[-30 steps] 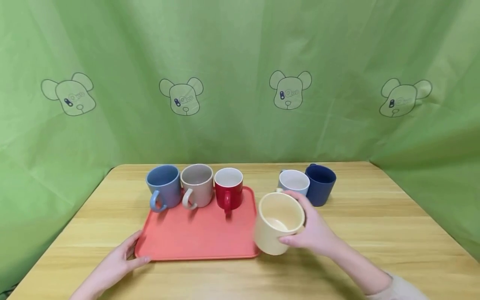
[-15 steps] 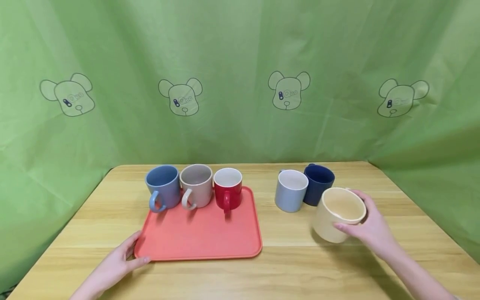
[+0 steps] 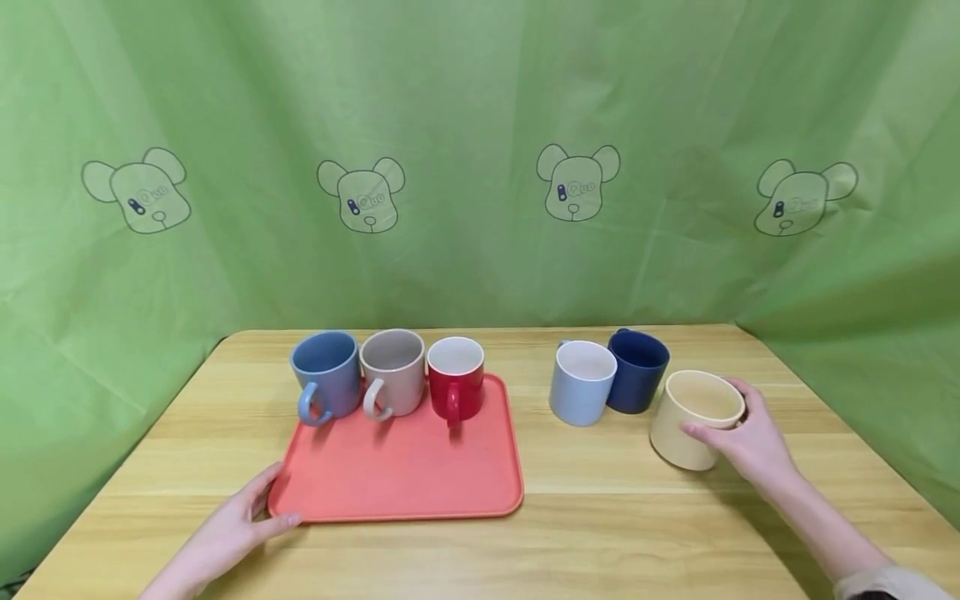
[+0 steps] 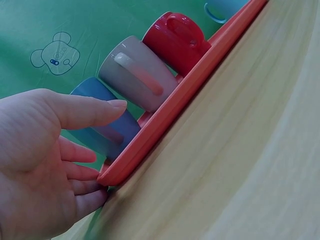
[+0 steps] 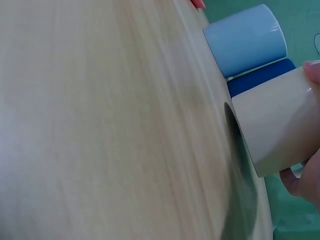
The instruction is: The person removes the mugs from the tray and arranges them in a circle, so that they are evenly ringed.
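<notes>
At the table's right, my right hand [image 3: 757, 442] grips a cream mug [image 3: 684, 437] from its right side, thumb on the near side and fingers behind. The right wrist view shows the cream mug [image 5: 280, 122] upright, very low over the table or touching it; I cannot tell which. My left hand [image 3: 225, 533] touches the front left corner of a red tray [image 3: 397, 483] with loose, spread fingers. In the left wrist view its thumb stands apart from the tray rim [image 4: 145, 145]. Along the tray's back stand a blue mug [image 3: 341, 387], a grey mug [image 3: 405, 383] and a red mug [image 3: 467, 396].
A light blue mug [image 3: 577, 398] and a navy mug [image 3: 633, 387] stand side by side at the back right, left of the cream mug. The wooden table [image 3: 585, 533] ends at a green curtain [image 3: 480, 267] behind and on both sides.
My right hand has carried the cream mug rightward from the tray's right edge, past the light blue mug, and lowered it beside the navy mug. The left hand and tray stay put.
</notes>
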The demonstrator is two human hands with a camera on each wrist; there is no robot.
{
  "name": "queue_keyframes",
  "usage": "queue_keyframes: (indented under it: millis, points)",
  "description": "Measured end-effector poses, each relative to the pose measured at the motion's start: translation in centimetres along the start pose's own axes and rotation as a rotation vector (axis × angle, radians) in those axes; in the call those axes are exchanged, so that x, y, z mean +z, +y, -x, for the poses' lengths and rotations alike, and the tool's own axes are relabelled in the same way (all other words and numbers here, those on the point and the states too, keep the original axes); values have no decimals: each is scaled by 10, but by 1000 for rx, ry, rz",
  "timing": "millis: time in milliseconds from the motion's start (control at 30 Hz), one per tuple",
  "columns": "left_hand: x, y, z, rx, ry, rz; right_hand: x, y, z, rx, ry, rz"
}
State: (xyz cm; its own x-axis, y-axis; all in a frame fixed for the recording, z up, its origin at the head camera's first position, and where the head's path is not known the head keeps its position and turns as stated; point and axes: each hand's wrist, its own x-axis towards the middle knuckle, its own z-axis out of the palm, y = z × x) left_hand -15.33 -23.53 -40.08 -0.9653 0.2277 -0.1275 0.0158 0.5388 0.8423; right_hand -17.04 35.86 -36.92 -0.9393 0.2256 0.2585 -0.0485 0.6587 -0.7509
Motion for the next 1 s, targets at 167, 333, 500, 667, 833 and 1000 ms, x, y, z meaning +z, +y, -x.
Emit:
queue_keyframes:
  millis: [167,333,500,667,833,1000]
  points:
    - [0,1,0,-3,-4,2,4,5,-5,6,0,-17]
    - [0,1,-1,-4,-2,-8,6,8,-10,16,-5,-39]
    - [0,0,-1,-6,-1,-9,7,11,-15,20,-11,-51]
    - [0,0,-1,2,-2,4,8,13,-19,8,-22,-45]
    - [0,1,-1,10,-1,-9,8,11,-20,-12,-26,-29]
    - [1,1,1,25,1,-16,8,7,-19,-31,-24,-31]
